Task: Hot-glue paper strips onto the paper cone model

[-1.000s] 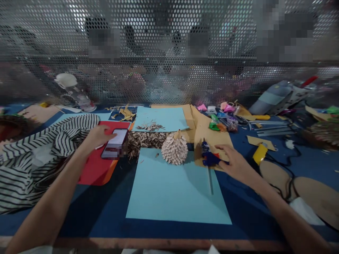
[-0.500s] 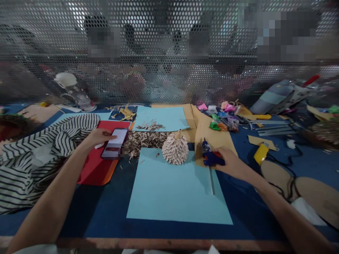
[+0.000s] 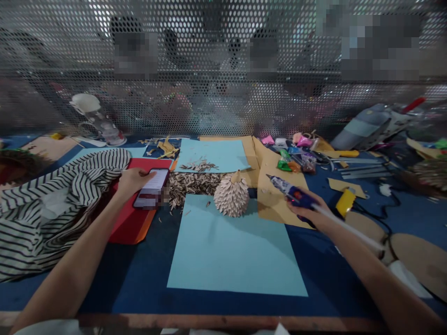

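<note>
In the head view, a glue gun (image 3: 300, 197) with a dark blue body is gripped in my right hand (image 3: 316, 216), its nozzle pointing up and left. A clear glue stick (image 3: 349, 228) sticks out behind it. At the left, my left hand (image 3: 132, 184) reaches the edge of a lit phone (image 3: 153, 188), one digit stretched over its screen; the other fingers are bent and partly hidden. Between my hands, a rounded cone (image 3: 231, 197) covered in pale overlapping scales, with a small stem on top, stands on a light blue sheet (image 3: 237, 260).
Behind the cone is a pile of dry husk-like pieces (image 3: 195, 184). A striped cloth (image 3: 31, 223) and red folder (image 3: 129, 223) lie left. To the right are brown paper (image 3: 279, 204), colourful packets (image 3: 296, 153), a yellow cutter (image 3: 345, 201) and cardboard discs (image 3: 419, 256). A perforated metal screen (image 3: 209, 107) stands behind.
My right hand has turned the glue gun from nozzle upward with its stick hanging down to nozzle leftward and stick behind. My left hand has shifted slightly at the phone.
</note>
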The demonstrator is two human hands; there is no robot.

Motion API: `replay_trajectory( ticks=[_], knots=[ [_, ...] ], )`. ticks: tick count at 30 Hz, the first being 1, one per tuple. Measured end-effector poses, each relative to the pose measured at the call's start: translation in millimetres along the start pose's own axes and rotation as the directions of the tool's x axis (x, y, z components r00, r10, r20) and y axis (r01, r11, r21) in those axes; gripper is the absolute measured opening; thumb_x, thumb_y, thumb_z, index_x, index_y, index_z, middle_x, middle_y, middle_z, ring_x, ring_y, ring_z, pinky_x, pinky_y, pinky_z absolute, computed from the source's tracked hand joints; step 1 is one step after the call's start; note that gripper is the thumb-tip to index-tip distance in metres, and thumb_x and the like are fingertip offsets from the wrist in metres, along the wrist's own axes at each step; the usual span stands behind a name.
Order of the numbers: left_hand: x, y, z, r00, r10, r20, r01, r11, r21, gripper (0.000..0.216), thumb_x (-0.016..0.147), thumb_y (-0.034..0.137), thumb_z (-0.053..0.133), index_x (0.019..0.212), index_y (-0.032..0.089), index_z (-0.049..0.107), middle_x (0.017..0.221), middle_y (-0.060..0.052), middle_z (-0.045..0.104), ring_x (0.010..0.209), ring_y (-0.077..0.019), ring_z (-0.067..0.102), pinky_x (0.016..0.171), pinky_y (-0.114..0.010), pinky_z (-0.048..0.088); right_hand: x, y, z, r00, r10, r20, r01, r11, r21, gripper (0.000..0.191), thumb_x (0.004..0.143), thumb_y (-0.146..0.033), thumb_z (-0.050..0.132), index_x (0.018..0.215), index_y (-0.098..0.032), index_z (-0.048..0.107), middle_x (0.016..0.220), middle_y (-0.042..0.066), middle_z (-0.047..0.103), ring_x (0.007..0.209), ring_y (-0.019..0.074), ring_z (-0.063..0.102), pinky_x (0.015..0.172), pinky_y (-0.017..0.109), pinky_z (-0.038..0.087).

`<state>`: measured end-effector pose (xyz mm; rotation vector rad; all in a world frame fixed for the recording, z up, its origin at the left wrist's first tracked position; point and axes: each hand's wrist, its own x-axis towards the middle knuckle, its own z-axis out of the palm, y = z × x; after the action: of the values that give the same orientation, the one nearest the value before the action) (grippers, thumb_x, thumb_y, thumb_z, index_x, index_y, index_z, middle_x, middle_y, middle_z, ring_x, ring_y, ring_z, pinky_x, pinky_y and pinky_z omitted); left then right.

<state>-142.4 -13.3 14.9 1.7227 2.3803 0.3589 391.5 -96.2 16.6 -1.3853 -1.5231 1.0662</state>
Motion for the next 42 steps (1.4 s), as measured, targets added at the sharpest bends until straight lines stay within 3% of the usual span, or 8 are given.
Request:
replay_trajectory(
  ticks=[3, 7, 13, 17, 24, 30, 37, 42],
  knots=[
    [-4.0, 4.8, -0.5, 0.999, -0.017, -0.027, 0.018, 0.999, 0.030, 0.053, 0.070, 0.065, 0.054, 0.080, 0.014, 0.065, 0.076, -0.006, 0.065, 0.080, -0.0216, 0.058, 0.064, -0.026, 0.034, -7.4, -11.0, 8.9, 1.000, 0.028, 0.013, -0.030, 0.952, 0.305, 0.023, 0.067, -0.035, 0.066, 0.084, -0.023, 0.058, 0.064, -0.001, 0.050, 0.051, 0.0138, 0.046, 0.048, 0.030, 0.040],
    [-13.2, 13.9, -3.2, 0.999, -0.025, -0.044, 0.027, 0.999, 0.046, 0.053, 0.073, 0.065, 0.051, 0.081, 0.015, 0.064, 0.075, -0.006, 0.064, 0.078, -0.0223, 0.056, 0.061, -0.026, 0.032, -12.0, -22.9, 22.7, 0.999, 0.019, 0.042, -0.038, 0.867, 0.497, 0.014, 0.069, -0.030, 0.060, 0.079, -0.023, 0.055, 0.073, 0.001, 0.049, 0.048, 0.0104, 0.036, 0.043, 0.028, 0.033],
    [-15.4, 18.8, -5.1, 0.997, -0.033, -0.069, 0.036, 0.998, 0.042, 0.050, 0.077, 0.063, 0.048, 0.075, 0.015, 0.063, 0.070, -0.006, 0.062, 0.075, -0.0217, 0.055, 0.059, -0.026, 0.029, -8.3, -14.3, 41.5, 0.988, 0.092, 0.124, -0.144, 0.835, 0.531, 0.010, 0.072, -0.032, 0.050, 0.078, -0.024, 0.047, 0.068, 0.001, 0.045, 0.046, 0.0124, 0.033, 0.041, 0.029, 0.032],
    [-4.4, 5.4, -6.9, 0.999, 0.028, 0.015, -0.028, 0.999, -0.015, 0.049, 0.076, 0.061, 0.052, 0.073, 0.014, 0.063, 0.062, -0.001, 0.059, 0.073, -0.0180, 0.054, 0.061, -0.024, 0.030, -7.8, -5.2, 46.1, 0.985, 0.086, 0.152, -0.153, 0.845, 0.512, 0.010, 0.072, -0.033, 0.049, 0.077, -0.025, 0.045, 0.067, 0.000, 0.045, 0.048, 0.0146, 0.037, 0.043, 0.030, 0.034],
    [10.4, -19.7, -1.6, 0.982, 0.120, 0.147, -0.090, 0.977, -0.195, 0.075, 0.055, 0.073, 0.065, 0.093, 0.008, 0.064, 0.087, -0.004, 0.069, 0.080, -0.0157, 0.058, 0.070, -0.021, 0.040, -9.7, 8.2, 47.2, 0.970, 0.143, 0.195, -0.233, 0.771, 0.592, 0.010, 0.069, -0.029, 0.054, 0.076, -0.023, 0.049, 0.070, 0.001, 0.044, 0.052, 0.0135, 0.038, 0.044, 0.028, 0.036],
    [12.4, -20.8, -2.2, 0.980, 0.118, 0.160, -0.077, 0.968, -0.240, 0.081, 0.051, 0.075, 0.066, 0.094, 0.007, 0.064, 0.087, -0.007, 0.071, 0.082, -0.0184, 0.059, 0.070, -0.024, 0.042, -11.0, 13.3, 47.1, 0.964, 0.148, 0.222, -0.256, 0.749, 0.611, 0.010, 0.069, -0.028, 0.055, 0.075, -0.023, 0.050, 0.071, 0.001, 0.044, 0.053, 0.0142, 0.039, 0.045, 0.029, 0.038],
    [9.6, -19.7, -1.6, 0.984, 0.118, 0.131, -0.086, 0.970, -0.228, 0.072, 0.052, 0.075, 0.065, 0.085, 0.011, 0.064, 0.082, -0.003, 0.070, 0.080, -0.0177, 0.060, 0.071, -0.023, 0.042, -11.8, 10.3, 47.9, 0.945, 0.218, 0.245, -0.328, 0.629, 0.705, 0.010, 0.064, -0.024, 0.059, 0.073, -0.021, 0.054, 0.071, 0.000, 0.043, 0.054, 0.0120, 0.036, 0.046, 0.026, 0.036],
    [12.4, -23.6, 7.7, 0.993, 0.095, 0.074, -0.080, 0.980, -0.184, 0.055, 0.058, 0.061, 0.068, 0.084, 0.013, 0.063, 0.083, -0.002, 0.069, 0.079, -0.0160, 0.061, 0.069, -0.021, 0.042, -11.8, 10.8, 48.6, 0.939, 0.235, 0.251, -0.343, 0.581, 0.738, 0.011, 0.063, -0.021, 0.060, 0.073, -0.021, 0.054, 0.070, 0.000, 0.044, 0.054, 0.0111, 0.036, 0.046, 0.025, 0.034]
  ],
)
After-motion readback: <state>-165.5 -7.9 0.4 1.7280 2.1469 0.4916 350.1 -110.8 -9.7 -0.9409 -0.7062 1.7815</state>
